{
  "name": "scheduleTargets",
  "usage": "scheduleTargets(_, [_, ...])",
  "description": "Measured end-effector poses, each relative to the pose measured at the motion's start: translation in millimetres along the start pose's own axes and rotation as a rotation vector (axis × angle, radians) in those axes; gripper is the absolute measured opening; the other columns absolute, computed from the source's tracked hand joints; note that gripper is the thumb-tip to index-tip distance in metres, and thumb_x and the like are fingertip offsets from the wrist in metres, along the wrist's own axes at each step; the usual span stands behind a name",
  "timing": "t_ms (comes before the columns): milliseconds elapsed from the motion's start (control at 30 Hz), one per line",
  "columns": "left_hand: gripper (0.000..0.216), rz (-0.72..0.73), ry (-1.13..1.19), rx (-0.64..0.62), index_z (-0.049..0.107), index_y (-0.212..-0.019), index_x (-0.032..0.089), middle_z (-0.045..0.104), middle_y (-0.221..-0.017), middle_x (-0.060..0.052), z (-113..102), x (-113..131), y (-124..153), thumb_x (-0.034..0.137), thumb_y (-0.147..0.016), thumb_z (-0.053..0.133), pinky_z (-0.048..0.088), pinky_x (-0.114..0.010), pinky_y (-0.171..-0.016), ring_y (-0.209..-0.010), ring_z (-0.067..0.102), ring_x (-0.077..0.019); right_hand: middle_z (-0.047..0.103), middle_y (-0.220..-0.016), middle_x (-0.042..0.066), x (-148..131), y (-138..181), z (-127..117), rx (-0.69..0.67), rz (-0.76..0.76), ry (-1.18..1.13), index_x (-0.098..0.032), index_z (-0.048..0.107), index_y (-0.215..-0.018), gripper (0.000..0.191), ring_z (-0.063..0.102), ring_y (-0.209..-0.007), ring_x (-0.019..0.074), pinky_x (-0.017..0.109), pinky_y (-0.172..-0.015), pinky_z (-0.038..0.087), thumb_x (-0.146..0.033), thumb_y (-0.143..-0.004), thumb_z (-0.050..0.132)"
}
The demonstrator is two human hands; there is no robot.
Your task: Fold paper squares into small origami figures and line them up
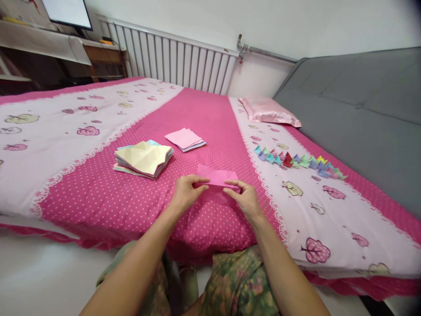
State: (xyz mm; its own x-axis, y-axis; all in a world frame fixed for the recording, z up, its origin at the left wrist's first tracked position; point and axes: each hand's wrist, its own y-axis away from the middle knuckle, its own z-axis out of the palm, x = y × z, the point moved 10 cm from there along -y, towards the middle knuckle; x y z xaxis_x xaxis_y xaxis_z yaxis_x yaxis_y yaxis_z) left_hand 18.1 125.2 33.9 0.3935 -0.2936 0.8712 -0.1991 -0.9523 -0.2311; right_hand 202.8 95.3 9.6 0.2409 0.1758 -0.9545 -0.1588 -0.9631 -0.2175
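Left hand and right hand each pinching a pink paper sheet in a closed grip, low on the bed, creased paper stack beyond, folded paper row right

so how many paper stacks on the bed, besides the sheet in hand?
2: creased stack, yellow on top, left of the pink sheet; flat stack, pink on top, beyond it. None looks hidden.

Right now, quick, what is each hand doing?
Left hand: closed, pinching the pink paper.
Right hand: closed, pinching the same pink paper.
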Motion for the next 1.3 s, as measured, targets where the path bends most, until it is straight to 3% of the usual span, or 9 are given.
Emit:
scheduleTargets(233, [0.014, 0.064, -0.002, 0.039, 0.072, -0.077, 0.018, 0.064, -0.067, -0.003, -4, 6, 0, 0.023, -0.068, 0.064, 0.043, -0.025, -0.062, -0.063, 0.055, -0.0135, 0.064, -0.080, 0.005, -6, -1, -5, 0.055, -0.080, 0.108, -0.020, 0.070, -0.078, 0.021, 0.059, -0.077, 0.0194, 0.033, -0.074, 0.045, -0.037, -0.067, 0.068])
scheduleTargets(400, [0.010, 0.090, -0.042, 0.168, 0.071, -0.070, 0.021, 0.057, -0.082, -0.004, -16, 7, 1, 0.028, -0.062, 0.070, 0.044, -0.025, -0.064, -0.079, 0.053, -0.0154, 0.049, -0.118, 0.006, -12, 1, -16, 0.171, -0.088, 0.176, -0.024, 0.071, -0.075, 0.019, 0.044, -0.112, 0.0233, 0.037, -0.093, 0.036, -0.039, -0.064, 0.069])
scheduleTargets(533, [0.011, 0.118, -0.026, 0.227, 0.070, -0.066, 0.020, 0.059, -0.094, -0.006, -24, 9, 2, 0.030, -0.062, 0.071, 0.044, -0.029, -0.074, -0.092, 0.054, -0.0182, 0.044, -0.128, 0.004, -15, 2, -18, 0.200, -0.078, 0.148, -0.024, 0.070, -0.075, 0.018, 0.041, -0.116, 0.0232, 0.040, -0.099, 0.031, -0.040, -0.066, 0.068])
scheduleTargets(667, [0.015, 0.057, 0.132, 0.195, 0.069, -0.065, 0.016, 0.066, -0.085, -0.006, -22, 3, 1, 0.032, -0.062, 0.070, 0.044, -0.030, -0.079, -0.083, 0.059, -0.0170, 0.056, -0.115, 0.006, -12, 1, -17, 0.185, -0.056, 0.016, -0.021, 0.070, -0.073, 0.019, 0.050, -0.108, 0.0221, 0.038, -0.095, 0.035, -0.039, -0.066, 0.068])
scheduleTargets(867, [0.027, -0.168, 0.425, 0.089, 0.067, -0.068, 0.012, 0.066, -0.061, -0.003, -6, -11, 3, 0.037, -0.062, 0.069, 0.043, -0.022, -0.052, -0.053, 0.056, -0.0117, 0.069, -0.077, 0.003, 7, 2, -15, 0.197, 0.101, -0.217, -0.018, 0.069, -0.078, 0.025, 0.061, -0.074, 0.0164, 0.032, -0.074, 0.048, -0.039, -0.063, 0.070])
scheduleTargets(1133, [0.036, -0.150, 0.444, 0.126, 0.070, -0.085, 0.014, 0.071, -0.081, -0.004, -11, -11, 1, 0.044, -0.066, 0.064, 0.046, -0.022, -0.062, -0.072, 0.061, -0.0155, 0.071, -0.084, 0.004, 18, 1, -16, 0.220, 0.174, -0.346, -0.018, 0.071, -0.081, 0.028, 0.063, -0.078, 0.0176, 0.031, -0.072, 0.050, -0.040, -0.064, 0.069])
scheduleTargets(1300, [0.043, -0.230, 0.493, 0.039, 0.068, -0.090, 0.011, 0.070, -0.075, -0.006, -1, -12, 5, 0.043, -0.061, 0.069, 0.046, -0.021, -0.056, -0.063, 0.061, -0.0137, 0.070, -0.081, 0.002, 22, 1, -12, 0.184, 0.192, -0.382, -0.020, 0.071, -0.081, 0.024, 0.062, -0.074, 0.0154, 0.028, -0.069, 0.049, -0.038, -0.065, 0.069])
